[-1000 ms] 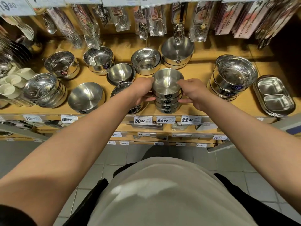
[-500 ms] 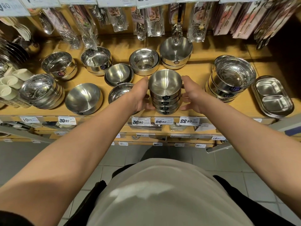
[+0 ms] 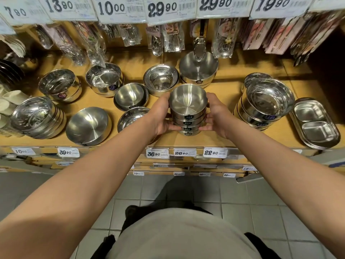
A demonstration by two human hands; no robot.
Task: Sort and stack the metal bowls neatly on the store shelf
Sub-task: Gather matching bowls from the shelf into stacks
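Stack of small bowls [image 3: 187, 113] sits dead centre of frame, upright on the shelf [image 3: 220, 139] front edge, between your hands. Left hand [image 3: 161, 116] and right hand [image 3: 214, 114] cup its sides, fingers curled round it, equally near. Vertical axis: move it level.

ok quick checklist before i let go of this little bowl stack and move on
1. Both sides held: left hand and right hand cup the small bowl stack - ok
2. Stack straight: bowls nested, labels lined up - ok
3. Base fully seated on the shelf - cannot tell
4. Gap to the tilted bowl by the left wrist: tight - not ok
5. Clear of the big bowl stack on the right - ok
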